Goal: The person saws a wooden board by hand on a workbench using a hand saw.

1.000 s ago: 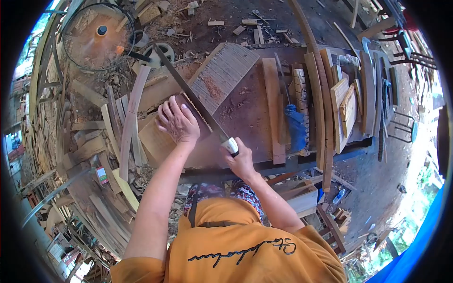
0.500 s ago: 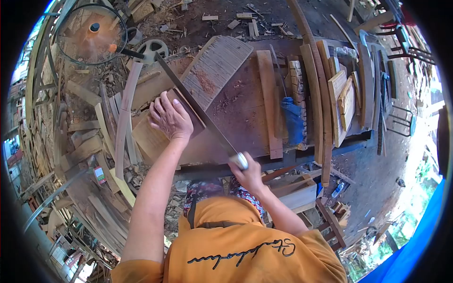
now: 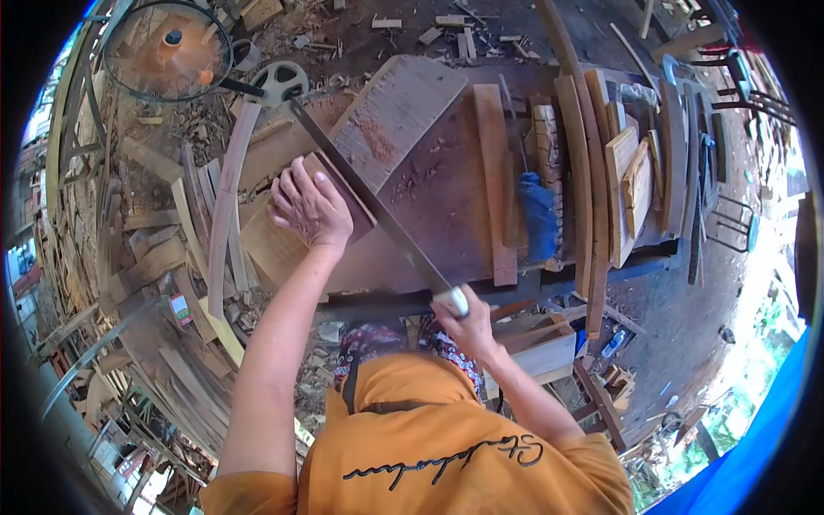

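Two hands work one cut: the right hand (image 3: 468, 324), grip clamped on the saw (image 3: 369, 197) handle at the near edge of the surface (image 3: 438, 202), angles the blade far-left across the board (image 3: 283, 245). The left hand (image 3: 311, 209) lies flat on that board, fingers spread, just left of the blade.

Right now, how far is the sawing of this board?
Done: sawdust lies on the bench, so some cutting has happened. In hand: the left hand presses the board while the right hand grips the saw. Left: the board is not yet cut through.
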`<state>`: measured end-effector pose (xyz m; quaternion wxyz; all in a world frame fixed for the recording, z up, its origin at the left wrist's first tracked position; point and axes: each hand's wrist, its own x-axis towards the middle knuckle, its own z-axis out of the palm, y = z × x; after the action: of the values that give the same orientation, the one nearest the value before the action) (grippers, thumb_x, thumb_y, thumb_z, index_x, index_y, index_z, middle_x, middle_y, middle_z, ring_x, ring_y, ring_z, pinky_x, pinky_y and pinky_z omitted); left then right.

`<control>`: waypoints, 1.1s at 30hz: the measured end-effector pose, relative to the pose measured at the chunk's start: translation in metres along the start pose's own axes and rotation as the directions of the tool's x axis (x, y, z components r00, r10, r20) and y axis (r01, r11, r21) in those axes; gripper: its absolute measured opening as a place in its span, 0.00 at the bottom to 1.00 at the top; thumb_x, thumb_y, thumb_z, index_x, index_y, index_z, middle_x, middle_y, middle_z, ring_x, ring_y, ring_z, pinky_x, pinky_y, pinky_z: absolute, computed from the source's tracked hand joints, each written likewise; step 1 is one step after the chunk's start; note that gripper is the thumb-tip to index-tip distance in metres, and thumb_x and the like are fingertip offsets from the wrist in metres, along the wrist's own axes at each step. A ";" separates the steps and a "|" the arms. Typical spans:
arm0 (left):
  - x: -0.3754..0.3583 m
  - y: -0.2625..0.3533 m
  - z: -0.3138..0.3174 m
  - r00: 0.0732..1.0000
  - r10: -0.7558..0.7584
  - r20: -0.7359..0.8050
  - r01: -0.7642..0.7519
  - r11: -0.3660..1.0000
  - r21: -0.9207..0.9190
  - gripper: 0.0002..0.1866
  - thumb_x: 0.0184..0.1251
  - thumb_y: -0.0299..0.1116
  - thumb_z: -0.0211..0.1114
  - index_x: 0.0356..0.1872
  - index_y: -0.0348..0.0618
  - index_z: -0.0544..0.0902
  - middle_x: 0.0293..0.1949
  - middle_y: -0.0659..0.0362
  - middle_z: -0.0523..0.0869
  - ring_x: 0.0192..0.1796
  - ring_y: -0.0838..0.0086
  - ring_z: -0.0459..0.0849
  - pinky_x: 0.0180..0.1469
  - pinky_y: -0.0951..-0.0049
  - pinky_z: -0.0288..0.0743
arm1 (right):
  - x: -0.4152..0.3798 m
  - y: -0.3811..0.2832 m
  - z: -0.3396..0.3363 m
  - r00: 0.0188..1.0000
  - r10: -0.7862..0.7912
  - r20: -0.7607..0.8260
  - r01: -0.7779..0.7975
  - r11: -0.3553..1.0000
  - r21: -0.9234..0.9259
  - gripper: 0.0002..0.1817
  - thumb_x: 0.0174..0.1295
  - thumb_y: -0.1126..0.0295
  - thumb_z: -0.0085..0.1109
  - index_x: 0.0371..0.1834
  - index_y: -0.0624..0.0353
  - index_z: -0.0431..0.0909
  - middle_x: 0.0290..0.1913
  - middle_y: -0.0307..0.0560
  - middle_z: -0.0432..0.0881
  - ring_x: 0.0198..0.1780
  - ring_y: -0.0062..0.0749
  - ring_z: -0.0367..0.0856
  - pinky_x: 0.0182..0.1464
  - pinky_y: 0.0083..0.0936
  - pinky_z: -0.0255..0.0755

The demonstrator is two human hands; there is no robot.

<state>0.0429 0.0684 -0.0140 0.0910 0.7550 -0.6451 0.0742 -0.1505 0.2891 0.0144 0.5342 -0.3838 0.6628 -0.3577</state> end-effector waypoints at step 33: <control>-0.001 0.001 0.005 1.000 -0.006 -0.021 0.006 1.000 0.002 0.24 0.76 0.46 0.47 0.68 0.50 0.69 0.65 0.53 0.72 0.70 0.55 0.64 0.69 0.41 0.49 | 0.024 -0.024 0.018 0.993 -0.104 -0.051 0.102 0.994 -0.043 0.11 0.63 0.68 0.66 0.39 0.61 0.74 0.29 0.63 0.81 0.39 0.65 0.82 0.35 0.41 0.77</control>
<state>0.0418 0.0680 -0.0187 0.0970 0.7563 -0.6416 0.0826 -0.1334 0.2559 0.0221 0.4894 -0.4186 0.6632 -0.3813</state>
